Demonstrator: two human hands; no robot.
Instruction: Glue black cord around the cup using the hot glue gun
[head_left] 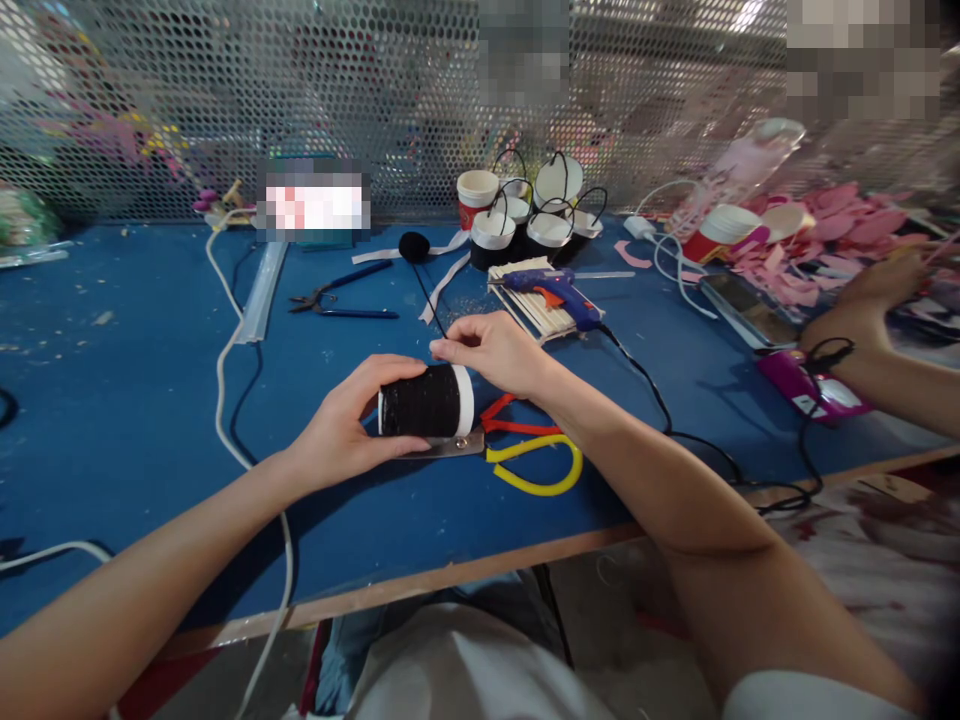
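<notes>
My left hand (345, 420) is wrapped round a paper cup covered in black (424, 400), lying on its side with its white rim to the right. My right hand (495, 350) rests at the cup's rim, its fingertips pinched on a thin black wire (431, 300) that runs up to a black pom-pom (413, 246). Scissors with yellow and red handles (525, 455) lie on the blue table (135, 400) just under the cup.
A blue glue gun (555, 292) lies on a bundle of sticks. Behind it stand several black cups with wire handles (525, 225). Blue pliers (341, 298) lie to the left, a white cable (225, 380) crosses the table. Another person's hand (877, 300) works among pink cut-outs at right.
</notes>
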